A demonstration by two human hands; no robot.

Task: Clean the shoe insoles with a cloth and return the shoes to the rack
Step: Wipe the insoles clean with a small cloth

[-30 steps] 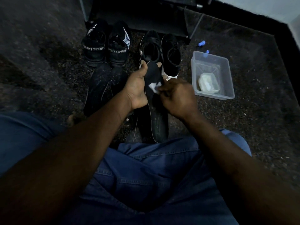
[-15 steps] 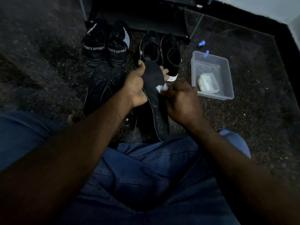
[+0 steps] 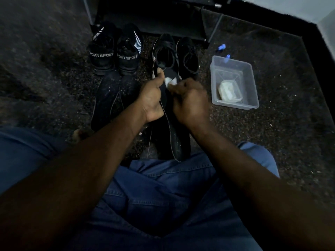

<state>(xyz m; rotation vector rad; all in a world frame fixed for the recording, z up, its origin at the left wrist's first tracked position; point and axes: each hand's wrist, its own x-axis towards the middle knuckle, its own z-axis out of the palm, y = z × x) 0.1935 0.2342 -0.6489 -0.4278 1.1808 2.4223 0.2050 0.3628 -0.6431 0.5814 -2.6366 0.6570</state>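
You are gripping the black insole (image 3: pixel 178 138) in your left hand (image 3: pixel 152 100), thumb curling over its upper end, its lower end reaching down to your jeans (image 3: pixel 163 192); your right hand (image 3: pixel 190 103) is pinching a small white cloth (image 3: pixel 171 81) and pressing it against the insole's top; two more dark insoles (image 3: pixel 112 98) are lying on the floor just left; behind them the SPORT sneakers (image 3: pixel 116 53) and a plain black pair (image 3: pixel 175 53) are sitting before the rack (image 3: pixel 154 20); a clear plastic tub (image 3: pixel 233 104) is standing to the right.
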